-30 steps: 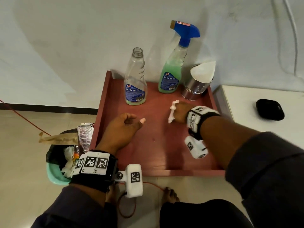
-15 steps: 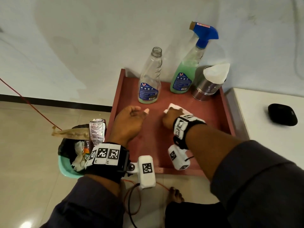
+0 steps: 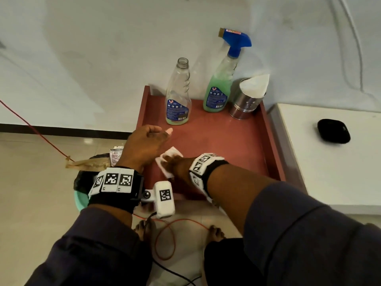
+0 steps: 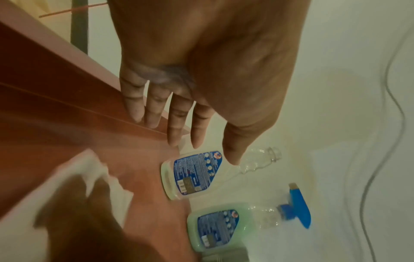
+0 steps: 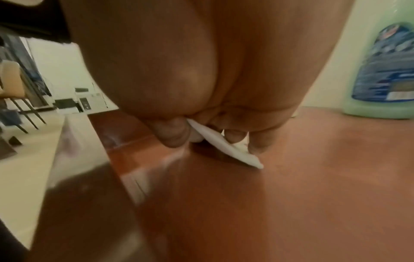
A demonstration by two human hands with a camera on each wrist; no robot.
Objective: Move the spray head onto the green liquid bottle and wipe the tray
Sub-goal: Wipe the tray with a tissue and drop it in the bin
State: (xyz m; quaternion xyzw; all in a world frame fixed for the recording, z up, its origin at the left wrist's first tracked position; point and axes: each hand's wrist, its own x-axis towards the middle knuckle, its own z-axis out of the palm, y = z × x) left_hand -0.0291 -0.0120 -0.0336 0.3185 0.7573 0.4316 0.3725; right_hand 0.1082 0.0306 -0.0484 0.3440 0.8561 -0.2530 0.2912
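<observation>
The red tray [image 3: 237, 141] carries the green liquid bottle [image 3: 216, 96] at the back, with the blue spray head [image 3: 237, 40] on its neck. An empty capless bottle [image 3: 178, 96] stands to its left. My right hand [image 3: 177, 166] pinches a white tissue [image 3: 168, 159] and presses it on the tray floor near the front left; thumb and fingers grip the tissue [image 5: 219, 147] in the right wrist view. My left hand [image 3: 144, 147] hovers over the tray's left side holding nothing, its fingers [image 4: 174, 124] relaxed.
A steel canister [image 3: 247, 102] with white tissue in it stands at the tray's back right. A white counter [image 3: 329, 172] with a black case [image 3: 334, 131] adjoins on the right. A rubbish bin [image 3: 82, 182] sits on the floor left; a red cable [image 3: 165, 240] lies below.
My right hand has dragged the tissue from the tray's middle toward the front left, close under the left hand. The left hand has stayed over the tray's left side.
</observation>
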